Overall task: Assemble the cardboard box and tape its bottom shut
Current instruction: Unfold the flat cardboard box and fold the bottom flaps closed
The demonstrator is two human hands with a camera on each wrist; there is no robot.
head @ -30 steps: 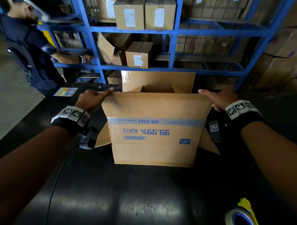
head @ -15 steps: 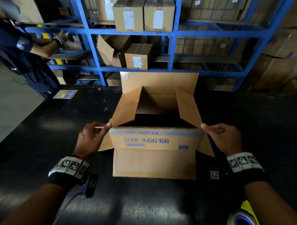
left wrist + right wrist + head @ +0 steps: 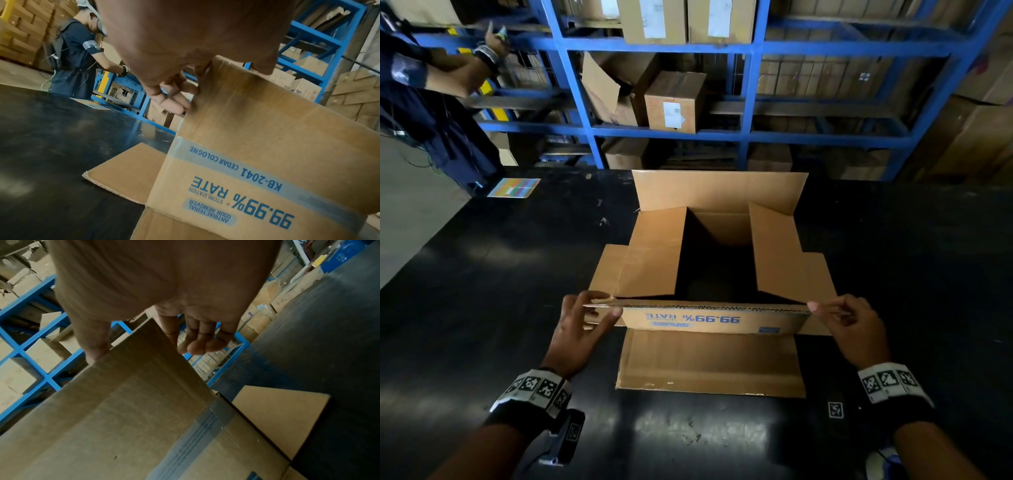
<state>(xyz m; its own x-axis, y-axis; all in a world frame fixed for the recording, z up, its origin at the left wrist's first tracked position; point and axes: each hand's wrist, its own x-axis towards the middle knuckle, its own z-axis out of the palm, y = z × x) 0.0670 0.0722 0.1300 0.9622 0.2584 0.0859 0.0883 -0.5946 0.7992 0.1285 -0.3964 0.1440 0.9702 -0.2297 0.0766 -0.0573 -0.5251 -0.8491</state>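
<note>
Box position: the cardboard box (image 3: 710,359) stands upside down on the black table (image 3: 482,291), its bottom flaps up and unfolded.
Left hand (image 3: 582,325): pinches the near flap's left corner.
Right hand (image 3: 854,325): pinches its right corner.
Technique: judged best to fold both short flaps inward first, then lower the near flap level.
Count: one box; four upper flaps; two hands.

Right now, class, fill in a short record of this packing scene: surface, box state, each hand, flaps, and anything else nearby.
surface: black table
box: cardboard box standing open-end up, printing upside down
near flap: near flap raised, held at both corners
left hand: left hand pinches the flap's left corner
right hand: right hand pinches the flap's right corner
side flaps: folded inward
far flap: far flap upright
tape on open end: none visible
nearby: colour card, blue shelving, another person
</note>
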